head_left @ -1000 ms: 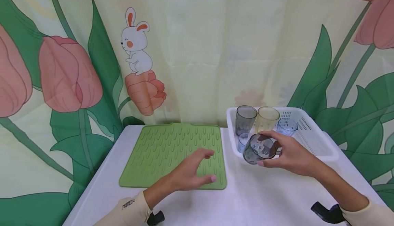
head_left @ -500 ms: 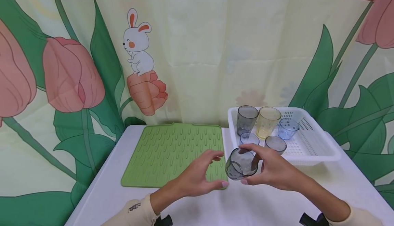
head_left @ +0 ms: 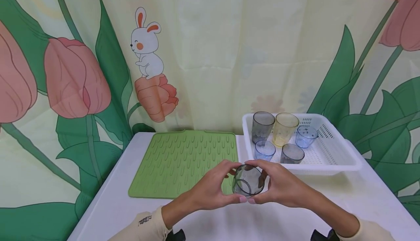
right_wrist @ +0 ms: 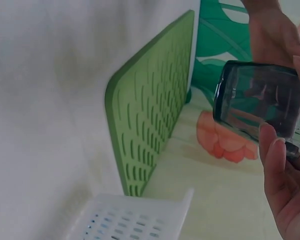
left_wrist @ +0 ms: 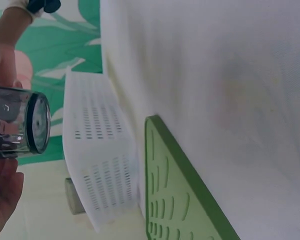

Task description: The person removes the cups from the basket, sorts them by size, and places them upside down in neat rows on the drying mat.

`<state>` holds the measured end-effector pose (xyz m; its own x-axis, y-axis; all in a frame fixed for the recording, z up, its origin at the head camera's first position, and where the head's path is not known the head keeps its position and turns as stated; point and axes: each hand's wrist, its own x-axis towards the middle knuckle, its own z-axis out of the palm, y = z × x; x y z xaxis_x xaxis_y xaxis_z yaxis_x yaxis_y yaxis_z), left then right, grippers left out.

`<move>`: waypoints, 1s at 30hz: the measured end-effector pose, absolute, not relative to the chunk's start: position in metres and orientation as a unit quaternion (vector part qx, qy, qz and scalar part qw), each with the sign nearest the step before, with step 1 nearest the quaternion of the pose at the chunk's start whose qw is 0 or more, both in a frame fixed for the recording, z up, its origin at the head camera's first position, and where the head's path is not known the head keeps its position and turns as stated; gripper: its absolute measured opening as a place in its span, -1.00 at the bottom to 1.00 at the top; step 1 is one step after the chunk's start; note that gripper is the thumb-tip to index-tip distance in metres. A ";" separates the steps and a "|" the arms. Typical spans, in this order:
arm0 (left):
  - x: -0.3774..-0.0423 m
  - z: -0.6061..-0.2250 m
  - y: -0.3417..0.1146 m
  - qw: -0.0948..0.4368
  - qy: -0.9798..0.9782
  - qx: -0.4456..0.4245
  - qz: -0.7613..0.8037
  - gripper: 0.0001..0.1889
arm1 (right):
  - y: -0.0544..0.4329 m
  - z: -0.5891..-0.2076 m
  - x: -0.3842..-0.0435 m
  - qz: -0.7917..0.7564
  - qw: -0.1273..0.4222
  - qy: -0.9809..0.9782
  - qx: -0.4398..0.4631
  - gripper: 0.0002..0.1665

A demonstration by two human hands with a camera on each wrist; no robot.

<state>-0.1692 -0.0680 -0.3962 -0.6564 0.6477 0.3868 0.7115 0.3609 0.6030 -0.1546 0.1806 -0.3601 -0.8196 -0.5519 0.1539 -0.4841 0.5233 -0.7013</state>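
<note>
A grey-tinted drinking glass (head_left: 248, 179) is held between my two hands, over the table in front of the green mat (head_left: 180, 164). My left hand (head_left: 211, 185) has its thumb and fingers around the glass's left side; my right hand (head_left: 284, 185) grips the right side the same way. In the head view the glass tilts so its mouth faces the camera. Seen from the left wrist, its thick base (left_wrist: 39, 122) points toward the table. The right wrist view shows right fingertips (right_wrist: 276, 150) pressed to the wall.
A white perforated basket (head_left: 334, 167) stands on the right of the white-covered table (head_left: 282, 222). In it are a tall grey glass (head_left: 262, 127), a tall yellow glass (head_left: 284, 129), two short blue glasses and a short grey glass (head_left: 292, 154). A tulip-patterned curtain (head_left: 210, 51) hangs behind.
My right hand has carried the grey glass from the basket's front edge leftward and toward me. My left hand has moved slightly right and now also holds the glass.
</note>
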 end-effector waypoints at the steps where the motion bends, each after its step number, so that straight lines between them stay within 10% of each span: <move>1: -0.170 -0.396 -0.068 0.044 -0.824 -0.414 -0.383 -0.23 | 0.181 -0.360 -0.154 -0.388 0.046 0.872 -0.296 -0.03; 30: -0.165 -0.381 -0.072 0.053 -0.802 -0.393 -0.447 -0.30 | 0.172 -0.391 -0.166 -0.491 0.132 0.805 -0.306 -0.06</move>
